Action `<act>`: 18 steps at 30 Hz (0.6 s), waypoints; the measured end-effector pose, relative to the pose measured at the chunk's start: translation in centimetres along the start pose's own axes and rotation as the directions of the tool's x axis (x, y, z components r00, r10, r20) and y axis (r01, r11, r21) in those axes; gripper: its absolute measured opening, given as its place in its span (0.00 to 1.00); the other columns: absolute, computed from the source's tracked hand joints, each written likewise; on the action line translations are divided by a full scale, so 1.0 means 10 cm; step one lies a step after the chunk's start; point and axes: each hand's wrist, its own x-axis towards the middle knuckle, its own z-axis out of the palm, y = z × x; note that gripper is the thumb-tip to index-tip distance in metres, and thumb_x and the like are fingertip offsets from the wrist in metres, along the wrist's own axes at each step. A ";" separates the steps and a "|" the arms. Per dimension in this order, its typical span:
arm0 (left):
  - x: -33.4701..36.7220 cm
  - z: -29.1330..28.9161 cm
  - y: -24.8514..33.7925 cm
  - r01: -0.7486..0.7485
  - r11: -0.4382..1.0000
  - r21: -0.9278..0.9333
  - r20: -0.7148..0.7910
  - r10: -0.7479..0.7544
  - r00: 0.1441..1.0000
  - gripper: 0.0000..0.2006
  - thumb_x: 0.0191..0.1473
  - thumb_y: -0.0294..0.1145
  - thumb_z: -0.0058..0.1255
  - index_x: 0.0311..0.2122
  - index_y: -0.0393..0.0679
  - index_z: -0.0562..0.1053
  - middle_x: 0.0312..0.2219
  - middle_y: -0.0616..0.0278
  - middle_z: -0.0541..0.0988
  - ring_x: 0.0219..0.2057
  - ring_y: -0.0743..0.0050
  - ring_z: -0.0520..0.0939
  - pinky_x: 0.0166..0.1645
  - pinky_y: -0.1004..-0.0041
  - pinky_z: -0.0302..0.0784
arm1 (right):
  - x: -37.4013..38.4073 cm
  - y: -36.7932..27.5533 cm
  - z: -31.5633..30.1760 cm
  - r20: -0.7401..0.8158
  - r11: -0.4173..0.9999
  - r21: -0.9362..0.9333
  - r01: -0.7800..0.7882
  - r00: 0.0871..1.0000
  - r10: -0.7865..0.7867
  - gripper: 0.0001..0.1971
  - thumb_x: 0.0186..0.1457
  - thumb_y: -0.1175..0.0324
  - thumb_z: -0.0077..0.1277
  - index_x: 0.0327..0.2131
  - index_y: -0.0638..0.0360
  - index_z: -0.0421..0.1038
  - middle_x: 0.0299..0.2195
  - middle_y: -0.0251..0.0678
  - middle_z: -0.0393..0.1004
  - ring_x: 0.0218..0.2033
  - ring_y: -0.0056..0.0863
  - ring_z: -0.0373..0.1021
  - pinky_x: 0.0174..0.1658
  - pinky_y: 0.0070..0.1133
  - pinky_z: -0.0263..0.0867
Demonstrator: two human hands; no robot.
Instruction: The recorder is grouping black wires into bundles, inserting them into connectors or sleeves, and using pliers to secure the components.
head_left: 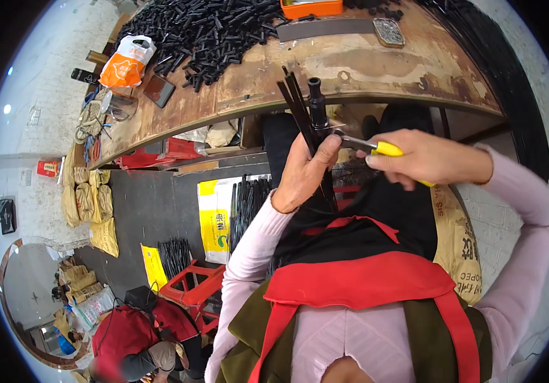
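My left hand (305, 171) is wrapped round a black ribbed tube fitting (316, 105) and several thin black rods (293, 102). Their upper ends stick up past the bench edge. A pair of pliers with yellow handles (389, 149) is gripped in my right hand (424, 156). The metal nose of the pliers points left and reaches my left thumb, beside the fitting. What lies between the jaws is too small to tell. Both hands are held over my lap, just in front of the bench.
A heap of short black tube pieces (214, 32) covers the back of the wooden bench (325, 64). An orange box (312, 7), a metal tin (389, 32), a phone (159, 90) and an orange-white bag (127, 62) are there too. A co-worker (127, 338) bends low at lower left near a red stool (198, 287).
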 end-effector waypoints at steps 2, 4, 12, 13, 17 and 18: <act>-0.01 0.06 0.05 -0.039 0.998 -0.049 -0.065 0.036 0.997 0.12 0.64 0.39 0.48 0.42 0.41 0.66 0.24 0.72 0.66 0.22 0.86 0.63 0.25 0.82 0.59 | 0.08 0.17 0.07 -0.033 0.994 0.033 0.100 0.995 -0.099 0.17 0.65 0.61 0.44 0.52 0.60 0.66 0.31 0.36 0.73 0.32 0.24 0.72 0.37 0.21 0.66; -0.02 0.05 0.07 -0.062 0.996 -0.065 -0.096 0.055 0.994 0.12 0.63 0.39 0.48 0.42 0.41 0.65 0.24 0.72 0.66 0.22 0.86 0.63 0.26 0.82 0.59 | 0.05 0.24 0.23 -0.237 0.947 -0.249 0.203 0.935 -0.263 0.19 0.64 0.64 0.45 0.56 0.58 0.64 0.34 0.39 0.73 0.37 0.29 0.70 0.41 0.23 0.65; 0.01 0.01 -0.01 -0.033 0.991 -0.131 -0.076 0.023 0.997 0.12 0.63 0.39 0.49 0.41 0.41 0.65 0.23 0.71 0.66 0.22 0.86 0.63 0.25 0.82 0.58 | 0.00 0.27 0.26 -0.460 0.712 -0.698 0.076 0.714 -0.528 0.36 0.47 0.82 0.51 0.62 0.50 0.59 0.44 0.42 0.66 0.44 0.40 0.64 0.51 0.33 0.60; 0.01 0.00 0.00 -0.018 0.993 -0.119 -0.054 0.011 0.998 0.12 0.63 0.39 0.49 0.40 0.41 0.65 0.22 0.72 0.66 0.22 0.86 0.63 0.25 0.82 0.58 | 0.00 0.29 0.25 -0.462 0.714 -0.696 0.078 0.713 -0.528 0.36 0.47 0.82 0.51 0.62 0.50 0.59 0.44 0.42 0.66 0.44 0.40 0.64 0.51 0.33 0.60; 0.02 0.04 0.00 -0.001 0.995 -0.104 -0.033 -0.003 0.999 0.11 0.63 0.38 0.49 0.37 0.41 0.66 0.22 0.72 0.65 0.21 0.86 0.63 0.25 0.82 0.58 | -0.03 0.32 0.24 -0.467 0.697 -0.715 0.060 0.701 -0.539 0.37 0.46 0.83 0.51 0.62 0.50 0.59 0.43 0.42 0.66 0.43 0.40 0.65 0.50 0.32 0.61; 0.01 0.06 0.03 0.001 0.995 -0.102 -0.032 -0.004 0.999 0.11 0.63 0.38 0.49 0.37 0.41 0.66 0.22 0.72 0.65 0.21 0.86 0.63 0.25 0.82 0.58 | -0.03 0.32 0.24 -0.463 0.684 -0.727 0.053 0.697 -0.547 0.37 0.46 0.83 0.52 0.62 0.50 0.59 0.43 0.42 0.66 0.43 0.40 0.65 0.49 0.31 0.61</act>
